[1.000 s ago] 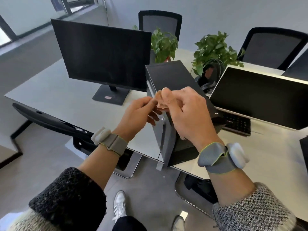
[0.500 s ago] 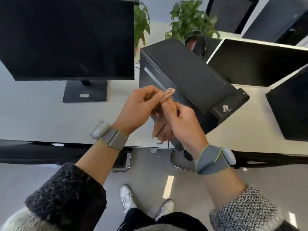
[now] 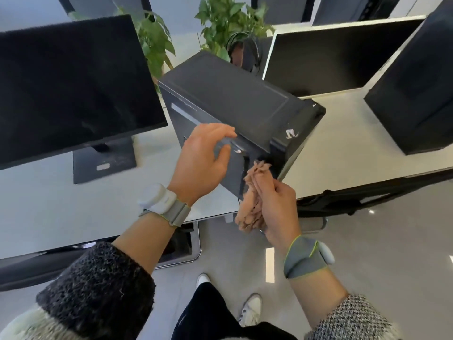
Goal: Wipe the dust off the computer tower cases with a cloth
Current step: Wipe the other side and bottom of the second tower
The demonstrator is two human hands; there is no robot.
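Observation:
A black computer tower (image 3: 232, 99) stands on the white desk (image 3: 49, 200) near its front edge, its top panel facing me. My right hand (image 3: 277, 207) grips a bunched tan cloth (image 3: 255, 200) just in front of the tower's near corner. My left hand (image 3: 203, 160) hovers with relaxed fingers at the tower's near side, fingertips at its upper edge, holding nothing. A second black tower (image 3: 416, 94) stands at the right.
A black monitor (image 3: 68, 87) stands left of the tower, another monitor (image 3: 331, 57) behind it to the right. Potted plants (image 3: 228, 18) and headphones (image 3: 247, 52) sit at the back. Chair arms reach under the desk edge; my shoes are on the grey floor below.
My hands have come apart: the left let go of the cloth and moved up to the tower's side, the right keeps the cloth lower down. The view has tilted further down.

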